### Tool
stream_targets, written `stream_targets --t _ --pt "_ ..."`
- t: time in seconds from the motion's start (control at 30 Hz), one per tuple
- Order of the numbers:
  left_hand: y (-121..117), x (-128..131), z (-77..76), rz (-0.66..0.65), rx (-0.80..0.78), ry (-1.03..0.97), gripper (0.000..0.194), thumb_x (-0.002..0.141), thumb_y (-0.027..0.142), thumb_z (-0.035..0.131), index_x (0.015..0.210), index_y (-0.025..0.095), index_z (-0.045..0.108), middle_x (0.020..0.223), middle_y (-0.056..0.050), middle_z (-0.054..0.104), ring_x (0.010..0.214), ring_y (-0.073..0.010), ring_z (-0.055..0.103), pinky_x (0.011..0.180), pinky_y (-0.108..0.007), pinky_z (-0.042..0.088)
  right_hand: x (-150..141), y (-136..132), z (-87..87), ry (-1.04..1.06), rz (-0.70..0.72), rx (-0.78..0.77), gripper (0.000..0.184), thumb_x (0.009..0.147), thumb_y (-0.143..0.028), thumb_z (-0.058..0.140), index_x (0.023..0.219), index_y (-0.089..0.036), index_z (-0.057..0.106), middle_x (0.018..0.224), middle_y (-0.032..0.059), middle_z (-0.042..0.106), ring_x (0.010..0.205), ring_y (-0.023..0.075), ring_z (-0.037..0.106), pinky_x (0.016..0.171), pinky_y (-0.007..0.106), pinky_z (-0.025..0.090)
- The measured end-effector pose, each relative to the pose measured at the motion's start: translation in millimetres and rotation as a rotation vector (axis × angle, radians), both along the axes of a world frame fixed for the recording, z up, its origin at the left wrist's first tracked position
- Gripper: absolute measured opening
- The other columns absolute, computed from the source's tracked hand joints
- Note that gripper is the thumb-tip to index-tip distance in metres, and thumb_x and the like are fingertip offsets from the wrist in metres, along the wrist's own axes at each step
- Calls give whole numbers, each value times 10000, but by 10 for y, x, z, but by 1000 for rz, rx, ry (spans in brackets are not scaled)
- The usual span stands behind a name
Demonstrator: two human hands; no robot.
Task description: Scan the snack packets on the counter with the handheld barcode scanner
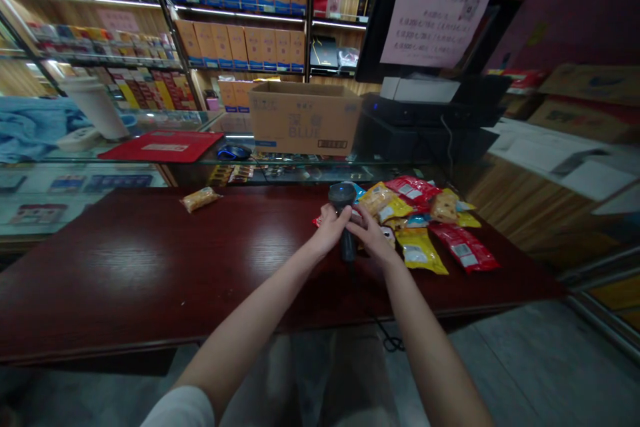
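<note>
A black handheld barcode scanner (343, 195) is upright over the dark red table, its handle pointing toward me. My left hand (329, 228) is closed around its neck from the left. From the right, my right hand (371, 233) meets the same neck, its fingers bent against it and partly overlapping the left thumb. Right of the hands lies a pile of snack packets, among them a yellow packet (421, 251), a red packet (465, 247) and a clear-fronted yellow packet (377, 198). Some packets are partly hidden behind my hands. A single small wrapped snack (201, 199) lies apart at the far left.
A glass counter edge (295, 170) runs behind the table (150, 267). On the counter are a cardboard box (305, 120), a red mat (165, 147), a mouse (234, 151) and a white tumbler (95, 107). A monitor with a pink notice (435, 17) stands right. The scanner's cable (385, 333) hangs over the front edge.
</note>
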State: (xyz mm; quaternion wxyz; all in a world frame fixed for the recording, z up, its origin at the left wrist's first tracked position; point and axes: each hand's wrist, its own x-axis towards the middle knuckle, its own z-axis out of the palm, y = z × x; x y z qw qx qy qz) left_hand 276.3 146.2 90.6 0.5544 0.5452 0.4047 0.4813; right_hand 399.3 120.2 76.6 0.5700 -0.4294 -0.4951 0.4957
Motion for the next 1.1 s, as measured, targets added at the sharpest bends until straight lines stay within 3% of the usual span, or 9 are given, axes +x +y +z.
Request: stream_targets --t 0.07,0.17,0.27,0.37,0.53,0.7,0.9,1.0,1.1 --pt "-4 -39 -22 44 81 350 292 947 391 564 1161 195 590 1389 -133 486 1405 -267 392 1196 -420 280 11 -20 -2 107 48 -99 491 660 -359 790 1094 -275 577 1019 14 716 975 220 673 868 365 544" --pt "-9 -104 -53 5 148 573 311 999 429 425 1151 233 613 1380 -107 497 1326 -262 445 1152 -444 329 46 -35 30 236 117 -188 397 678 -373 720 1028 -247 582 949 28 713 846 223 679 716 354 567" --pt "30 -165 -104 -2 201 552 329 1009 399 386 1084 236 662 1264 -106 577 1254 -262 496 1117 -454 360 94 -45 81 325 179 -184 346 685 -390 667 975 -223 575 894 51 687 676 186 614 556 315 529" --pt "135 -283 -151 42 204 460 190 943 327 538 956 199 678 1118 -122 625 1154 -269 563 1073 -444 402 148 -64 131 357 260 -168 254 741 -400 638 881 -207 549 810 37 614 523 104 445 426 235 416" --pt "315 -673 -177 55 252 395 41 861 173 606 849 192 641 976 -80 640 1005 -224 603 1017 -389 448 151 -124 162 315 383 -160 217 793 -355 654 865 -203 518 746 2 520 478 66 326 375 190 307" --pt "392 -1141 -176 72 372 666 106 880 176 564 925 191 659 1035 -96 653 1056 -241 607 1030 -399 447 96 -159 153 271 436 -202 233 792 -351 688 890 -193 547 714 -5 523 476 61 325 386 180 275" --pt "611 -2045 -148 521 384 1279 399 918 221 483 1273 85 602 1404 -251 507 1343 -397 432 1101 -525 331 125 -153 116 258 440 -248 221 789 -368 675 845 -200 543 640 -31 447 475 72 248 373 197 249" --pt "740 -2520 -210 681 351 1365 578 902 226 494 1443 26 458 1605 -297 268 1495 -426 203 1165 -561 205 137 -131 74 226 454 -257 246 769 -382 686 851 -213 528 640 -38 432 466 75 229 363 214 235" --pt "793 -2760 -271 689 206 1385 605 908 326 511 1448 53 473 1578 -306 320 1458 -457 248 1112 -593 256 145 -117 39 174 463 -246 281 767 -418 684 868 -216 515 673 -29 462 461 73 239 368 225 257"
